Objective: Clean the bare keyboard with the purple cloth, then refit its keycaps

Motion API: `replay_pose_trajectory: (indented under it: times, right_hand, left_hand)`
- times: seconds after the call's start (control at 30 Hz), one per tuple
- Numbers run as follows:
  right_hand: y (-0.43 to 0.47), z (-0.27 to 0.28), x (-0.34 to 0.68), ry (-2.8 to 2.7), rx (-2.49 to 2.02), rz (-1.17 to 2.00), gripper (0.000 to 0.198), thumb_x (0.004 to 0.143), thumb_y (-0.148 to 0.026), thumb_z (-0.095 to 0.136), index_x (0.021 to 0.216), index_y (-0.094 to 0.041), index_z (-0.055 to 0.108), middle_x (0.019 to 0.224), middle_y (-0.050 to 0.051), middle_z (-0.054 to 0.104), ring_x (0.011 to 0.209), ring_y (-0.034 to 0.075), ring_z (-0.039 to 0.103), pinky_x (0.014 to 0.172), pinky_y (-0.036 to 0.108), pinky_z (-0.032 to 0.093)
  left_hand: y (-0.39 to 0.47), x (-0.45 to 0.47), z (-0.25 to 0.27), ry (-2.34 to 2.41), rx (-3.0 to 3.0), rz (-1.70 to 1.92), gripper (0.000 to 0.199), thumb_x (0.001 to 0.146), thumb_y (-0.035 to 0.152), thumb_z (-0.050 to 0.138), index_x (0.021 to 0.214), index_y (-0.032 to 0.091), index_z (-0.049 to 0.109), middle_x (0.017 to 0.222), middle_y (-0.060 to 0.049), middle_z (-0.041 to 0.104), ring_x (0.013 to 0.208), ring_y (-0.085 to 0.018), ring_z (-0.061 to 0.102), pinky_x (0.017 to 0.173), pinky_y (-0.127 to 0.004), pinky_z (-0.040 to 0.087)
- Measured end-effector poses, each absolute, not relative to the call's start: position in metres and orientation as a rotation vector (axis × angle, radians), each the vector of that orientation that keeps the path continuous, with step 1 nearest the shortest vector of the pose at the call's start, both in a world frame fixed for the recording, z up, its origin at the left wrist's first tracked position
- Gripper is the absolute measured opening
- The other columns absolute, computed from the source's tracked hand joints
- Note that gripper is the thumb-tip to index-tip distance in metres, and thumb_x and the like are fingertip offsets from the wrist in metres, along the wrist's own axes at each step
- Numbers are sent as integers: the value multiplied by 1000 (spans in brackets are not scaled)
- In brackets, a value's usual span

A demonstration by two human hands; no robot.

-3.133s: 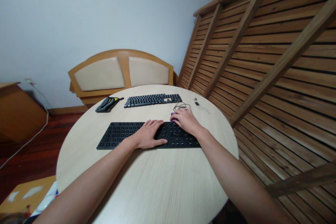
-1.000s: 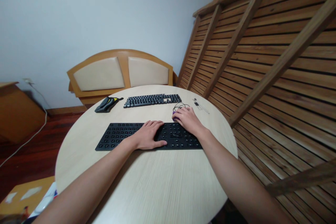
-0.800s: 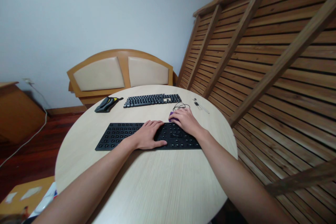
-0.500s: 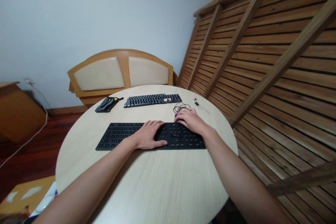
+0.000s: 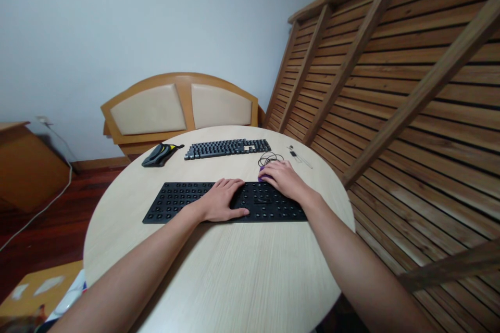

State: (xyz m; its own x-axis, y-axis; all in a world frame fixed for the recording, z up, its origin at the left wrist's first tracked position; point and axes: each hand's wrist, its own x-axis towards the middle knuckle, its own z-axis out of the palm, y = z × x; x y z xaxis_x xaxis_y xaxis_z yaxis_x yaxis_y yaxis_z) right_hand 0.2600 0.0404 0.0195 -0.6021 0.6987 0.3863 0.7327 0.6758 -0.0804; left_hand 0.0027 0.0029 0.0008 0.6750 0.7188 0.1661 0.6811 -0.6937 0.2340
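Observation:
A black keyboard without its keycaps lies across the round table, rows of bare switches showing. My left hand rests flat over its middle, fingers stretched to the far edge and thumb spread toward the near one. At the far edge, right of centre, my right hand has its fingers closed around a small purple object. Most of that object is hidden under the fingers, so its kind cannot be made out. A thin black cable lies coiled just beyond the right hand.
Loose dark keycaps are laid out in keyboard order farther back. A black, grey and yellow item lies at the back left. Small wire tools are at the right. A slatted wooden panel leans beside the round table.
My right hand has shifted very slightly, and a little more of the purple object shows beside the fingers. My left hand and the keyboard stay in place.

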Motion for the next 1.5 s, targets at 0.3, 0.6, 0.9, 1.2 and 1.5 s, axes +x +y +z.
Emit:
replay_pose_trajectory:
  times: [0.3,0.6,0.9,1.2,1.5]
  right_hand:
    - [25,30,255,-2576,-907,158,11,85,-18,67,94,-23,70,94,1,73,90,18,64,88,33,39]
    - [22,25,243,-2579,-1003,62,16,77,-13,67,90,-22,67,92,1,68,87,18,63,83,30,40]
    - [23,26,246,-2441,-1021,73,18,82,-9,58,94,-21,63,95,3,64,90,18,60,80,28,43]
    - [24,22,243,-2521,-965,120,24,81,-7,61,99,-22,66,99,3,66,91,19,62,82,29,46]
    - [30,21,248,-2520,-878,151,26,82,-7,62,104,-22,67,100,3,71,95,20,65,88,33,46]
  left_hand:
    - [2,3,2,1160,2737,354,82,84,72,53,145,19,37,149,-15,44,135,-34,42,114,-50,29]
    - [2,4,3,1171,2727,353,82,84,72,53,145,20,37,149,-15,44,135,-34,43,114,-51,28]
    - [2,4,4,1175,2737,351,81,85,72,53,144,18,38,148,-15,45,133,-34,44,113,-49,30]
    - [3,4,3,1161,2732,358,82,85,71,53,145,17,38,149,-15,44,133,-34,43,114,-50,29]
    - [3,4,2,1153,2742,380,80,85,69,55,145,18,38,147,-14,46,132,-33,45,113,-49,30]
